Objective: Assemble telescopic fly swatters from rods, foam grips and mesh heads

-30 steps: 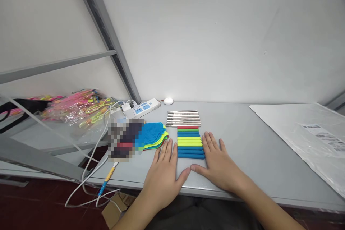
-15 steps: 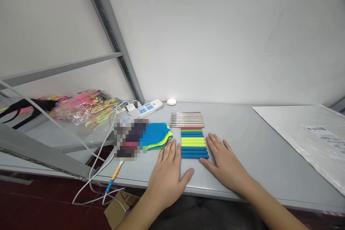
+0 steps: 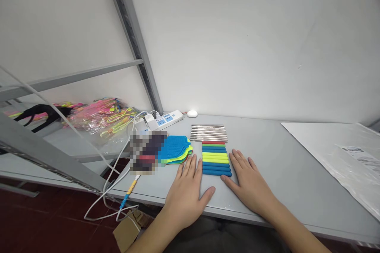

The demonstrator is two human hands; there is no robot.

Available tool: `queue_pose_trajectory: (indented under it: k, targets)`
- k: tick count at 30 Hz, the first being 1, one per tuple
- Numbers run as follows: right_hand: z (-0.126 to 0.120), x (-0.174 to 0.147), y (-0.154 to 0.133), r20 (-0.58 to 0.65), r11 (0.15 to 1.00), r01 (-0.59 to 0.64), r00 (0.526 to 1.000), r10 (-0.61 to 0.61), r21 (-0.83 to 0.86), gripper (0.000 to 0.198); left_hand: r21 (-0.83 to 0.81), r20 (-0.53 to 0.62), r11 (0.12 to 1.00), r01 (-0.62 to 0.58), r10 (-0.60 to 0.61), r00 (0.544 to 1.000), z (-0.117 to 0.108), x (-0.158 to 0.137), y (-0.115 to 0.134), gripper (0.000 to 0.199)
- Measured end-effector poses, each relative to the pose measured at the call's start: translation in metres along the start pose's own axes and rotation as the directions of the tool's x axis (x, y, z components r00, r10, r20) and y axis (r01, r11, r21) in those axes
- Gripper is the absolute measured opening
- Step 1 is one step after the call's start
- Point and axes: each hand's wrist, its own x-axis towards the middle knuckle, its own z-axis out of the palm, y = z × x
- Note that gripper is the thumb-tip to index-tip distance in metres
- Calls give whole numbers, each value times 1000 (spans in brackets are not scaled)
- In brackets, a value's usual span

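Note:
My left hand (image 3: pixel 188 189) lies flat on the grey table, fingers stretched out, just left of a row of coloured tubes (image 3: pixel 215 158). Flat on the table to the right of that row rests my right hand (image 3: pixel 247 178), its thumb close to the nearest blue tube. The tubes lie side by side in red, green, blue and yellow. Behind them is a row of thin silver metal rods (image 3: pixel 208 133). Left of the tubes, near my left fingertips, sits a stack of perforated mesh pieces (image 3: pixel 175 148), blue on top with yellow and other colours beneath. Neither hand holds anything.
A white power strip (image 3: pixel 166 120) with plugs and a white rounded device (image 3: pixel 192 114) stand by the wall. White cables (image 3: pixel 103 197) hang over the left edge. Clear bags of colourful items (image 3: pixel 103 116) lie behind the metal frame (image 3: pixel 139 51). A white plastic package (image 3: pixel 332 158) lies right.
The whole view has shifted slightly, so things appear a little farther right. Both hands stay flat in place beside the tubes.

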Motion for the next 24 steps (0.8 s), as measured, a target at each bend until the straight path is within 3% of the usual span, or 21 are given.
queue_pose_trajectory:
  k: [8,24]
  targets:
    - [2,0,0,-8,1000,-1,1000,1,1,80,-44,-98,999,-28,24,995,-1,-5,-1,73]
    - [-4,0,-9,87,998,-1,996,7,-68,88,28,-67,999,-26,27,997,7,-2,-3,73]
